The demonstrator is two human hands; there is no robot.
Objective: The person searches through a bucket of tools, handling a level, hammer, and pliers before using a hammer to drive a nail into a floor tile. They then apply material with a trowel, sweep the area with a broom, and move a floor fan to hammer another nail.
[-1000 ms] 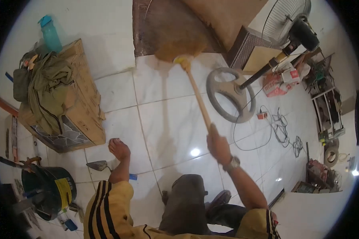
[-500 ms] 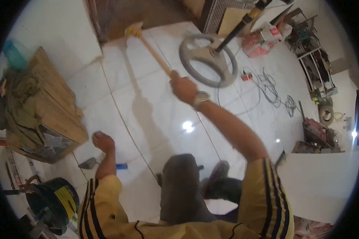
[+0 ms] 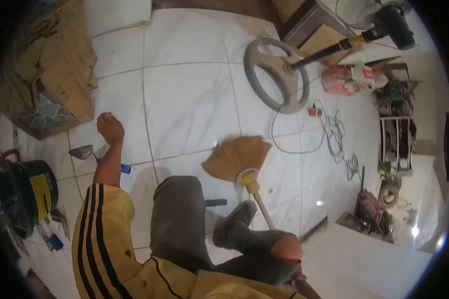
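Note:
A broom (image 3: pixel 238 162) with straw bristles is low over the tiles in front of my right knee, its bristles fanned away from me. Its wooden handle runs back behind the knee, in line with my right wrist. Of my right hand (image 3: pixel 299 279) only the wrist area with a bracelet or watch shows; the knee hides the fingers on the handle. My left hand (image 3: pixel 110 128) is out to the left, fingers curled in, nothing visible in it. Beside that forearm lies a trowel blade (image 3: pixel 81 151), with a blue handle-like piece (image 3: pixel 125 169) on the forearm's other side.
A worn cardboard box (image 3: pixel 67 79) stands at left, above a dark green bucket-like container (image 3: pixel 25 192). Ahead to the right is a fan's round base (image 3: pixel 284 74) with its pole. Tangled cable (image 3: pixel 334 134) and an orange outlet box (image 3: pixel 314 112) lie on the floor farther right.
The broom has swung from upraised ahead of me, bristles far away, down close to my right knee. My right arm has drawn back almost out of view. The view has shifted.

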